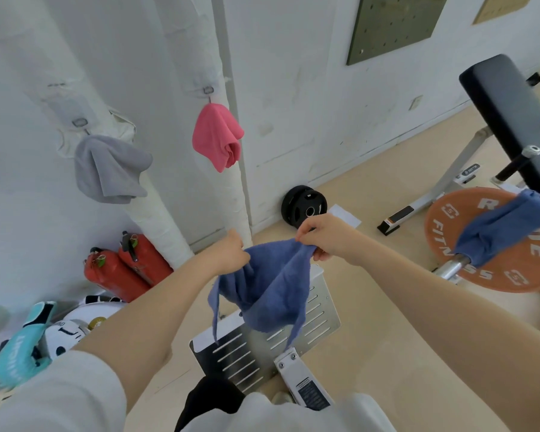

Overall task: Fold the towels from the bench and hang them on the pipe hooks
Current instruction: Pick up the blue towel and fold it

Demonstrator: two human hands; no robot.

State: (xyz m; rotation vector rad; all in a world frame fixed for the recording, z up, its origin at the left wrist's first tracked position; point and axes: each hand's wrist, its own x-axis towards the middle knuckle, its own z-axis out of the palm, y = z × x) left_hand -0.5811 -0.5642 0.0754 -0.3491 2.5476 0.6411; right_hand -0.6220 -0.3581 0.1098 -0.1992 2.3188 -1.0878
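Observation:
A blue towel (272,288) hangs in the air between my hands, sagging in the middle. My left hand (231,252) pinches its left top edge and my right hand (323,236) pinches its right top edge. A grey towel (108,169) hangs from a hook (79,122) on the left white pipe. A pink towel (215,137) hangs from a hook (208,90) on the right pipe (206,42). A second blue towel (505,227) is draped over the barbell end by the black bench (508,113) at the right.
Two red fire extinguishers (128,271) lie at the wall base. A black weight plate (304,205) leans on the wall. An orange plate (493,244) sits on the barbell at the right. A slotted metal footplate (262,341) lies below the towel. Teal and white gear (25,344) clutters the lower left.

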